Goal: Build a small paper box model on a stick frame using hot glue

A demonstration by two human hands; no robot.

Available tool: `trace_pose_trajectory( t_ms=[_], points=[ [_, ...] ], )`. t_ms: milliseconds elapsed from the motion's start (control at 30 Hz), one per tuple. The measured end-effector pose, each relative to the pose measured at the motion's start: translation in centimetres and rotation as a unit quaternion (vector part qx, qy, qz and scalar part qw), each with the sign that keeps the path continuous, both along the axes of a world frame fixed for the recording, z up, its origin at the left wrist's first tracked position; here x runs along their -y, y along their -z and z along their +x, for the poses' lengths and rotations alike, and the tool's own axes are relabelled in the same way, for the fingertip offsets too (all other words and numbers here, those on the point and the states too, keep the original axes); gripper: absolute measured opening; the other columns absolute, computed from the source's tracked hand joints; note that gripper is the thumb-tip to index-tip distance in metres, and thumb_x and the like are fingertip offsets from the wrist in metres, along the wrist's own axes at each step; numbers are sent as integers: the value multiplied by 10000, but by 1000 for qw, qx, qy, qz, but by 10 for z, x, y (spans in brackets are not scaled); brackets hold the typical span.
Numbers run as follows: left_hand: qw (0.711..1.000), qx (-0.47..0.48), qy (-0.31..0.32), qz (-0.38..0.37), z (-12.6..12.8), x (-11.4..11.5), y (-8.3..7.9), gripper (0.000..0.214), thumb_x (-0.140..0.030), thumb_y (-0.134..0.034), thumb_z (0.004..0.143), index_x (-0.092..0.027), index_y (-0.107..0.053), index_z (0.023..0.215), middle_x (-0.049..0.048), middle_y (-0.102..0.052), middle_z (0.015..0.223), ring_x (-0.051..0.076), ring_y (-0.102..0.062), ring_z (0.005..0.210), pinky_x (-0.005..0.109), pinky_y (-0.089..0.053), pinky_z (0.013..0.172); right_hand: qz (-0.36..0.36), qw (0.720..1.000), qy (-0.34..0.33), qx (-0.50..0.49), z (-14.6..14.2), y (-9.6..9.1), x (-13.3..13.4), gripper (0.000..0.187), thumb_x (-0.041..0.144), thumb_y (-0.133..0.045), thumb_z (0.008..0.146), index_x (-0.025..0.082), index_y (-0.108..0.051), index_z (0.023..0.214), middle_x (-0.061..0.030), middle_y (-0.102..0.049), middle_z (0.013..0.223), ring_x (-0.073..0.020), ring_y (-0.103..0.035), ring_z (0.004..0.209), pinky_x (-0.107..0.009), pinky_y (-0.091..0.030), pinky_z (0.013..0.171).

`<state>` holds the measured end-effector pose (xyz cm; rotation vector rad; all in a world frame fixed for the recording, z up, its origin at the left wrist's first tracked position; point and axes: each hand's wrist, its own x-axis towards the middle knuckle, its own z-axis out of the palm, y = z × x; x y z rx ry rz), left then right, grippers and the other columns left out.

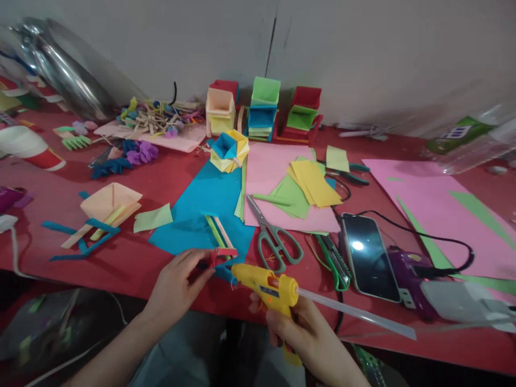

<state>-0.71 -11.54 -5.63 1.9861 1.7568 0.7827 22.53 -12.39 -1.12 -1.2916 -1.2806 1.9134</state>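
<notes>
My right hand (310, 336) is wrapped round the grip of a yellow glue gun (268, 285) with a clear glue stick (355, 312) sticking out of its back. Its nozzle points left at a small red paper piece (223, 253) at the table's front edge. My left hand (177, 285) pinches that red piece with its fingertips. The piece lies on the near corner of a blue paper sheet (201, 207), beside a green strip and a wooden stick (217, 231).
Green-handled scissors (276, 239), a phone (368, 255) and a purple device with a black cable lie to the right. Pink sheets, yellow and green papers, folded paper boxes (262, 110) by the wall, a peach paper shape (108, 204) and a paper cup (30, 148) fill the red table.
</notes>
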Motion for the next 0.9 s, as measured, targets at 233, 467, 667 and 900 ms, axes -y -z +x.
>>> trace_pose_trajectory(
  t_ms=[233, 467, 667, 900],
  points=[
    [1000, 13, 5, -10, -9, 2, -7, 315, -397, -549, 772, -213, -562, 1027, 56, -602, 1002, 190, -576, 905, 305, -484, 781, -31, 999, 12, 5, -20, 3, 2, 375, 451, -574, 738, 149, -603, 957, -48, -613, 816, -74, -458, 486, -206, -414, 457],
    [999, 22, 23, 19, -8, -2, -11, 178, -332, -501, 819, -202, -605, 882, 30, -618, 856, 157, -587, 811, 258, -482, 712, -35, 999, -2, 26, -31, 0, 1, 365, 457, -554, 746, 139, -587, 922, -45, -601, 813, -63, -447, 471, -195, -389, 442],
    [1000, 28, 12, -5, -13, 3, -12, 203, -351, -496, 819, -208, -626, 880, 22, -658, 862, 162, -611, 804, 256, -490, 708, -7, 1000, -5, 14, -35, 7, 3, 285, 401, -519, 787, 139, -562, 891, -19, -560, 754, -64, -446, 488, -192, -383, 447],
    [1000, 24, 7, 17, -15, 4, -10, 191, -345, -513, 811, -210, -641, 854, 8, -675, 849, 152, -628, 780, 239, -496, 701, 63, 995, -35, 64, -35, 13, 7, 229, 354, -450, 834, 156, -544, 898, -11, -548, 748, -85, -472, 520, -201, -391, 468]
  ],
)
